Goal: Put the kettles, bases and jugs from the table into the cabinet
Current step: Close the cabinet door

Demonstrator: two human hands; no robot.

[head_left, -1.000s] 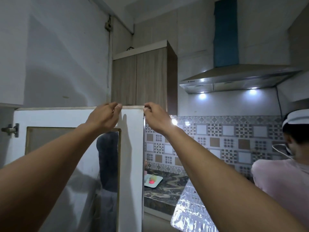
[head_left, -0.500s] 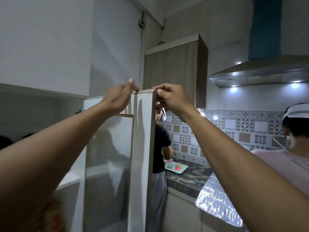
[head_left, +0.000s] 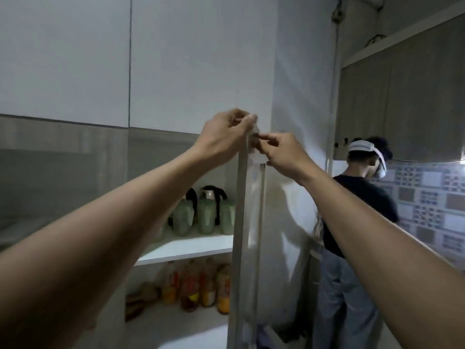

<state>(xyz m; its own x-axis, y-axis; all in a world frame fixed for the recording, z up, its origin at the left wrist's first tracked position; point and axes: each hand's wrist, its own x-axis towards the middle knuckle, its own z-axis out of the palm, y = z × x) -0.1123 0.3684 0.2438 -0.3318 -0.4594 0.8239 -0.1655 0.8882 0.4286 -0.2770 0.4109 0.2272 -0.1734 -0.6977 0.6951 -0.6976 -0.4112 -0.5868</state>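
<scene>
We are looking up at an open white cabinet (head_left: 181,248) in a dim kitchen, with both of our bare arms reaching upward to the top corner of its door (head_left: 242,222). The door is standing open, edge-on to us, so we are seeing mostly its narrow pale edge running down the middle of the view.

Our left hand (head_left: 224,137) is curling over the top of the door from the left, fingers closed around the corner. Our right hand (head_left: 281,153) is meeting it from the right, thumb and fingers pinching together at the same corner; a small pale piece is showing between the two hands, too blurred for us to identify.

Inside the cabinet, on the upper white shelf (head_left: 186,246), pale green jugs (head_left: 207,215) with black handles and lids are standing upright in a close row, just left of the door edge. On the shelf below, bottles (head_left: 198,285) with orange and red contents are crowding together.

To our right, another person (head_left: 352,222) in a dark shirt and grey trousers, wearing a white head-mounted band, is standing facing away, toward a patterned tile wall (head_left: 432,202). A wood-grain wall cupboard (head_left: 402,91) is hanging above them.
</scene>
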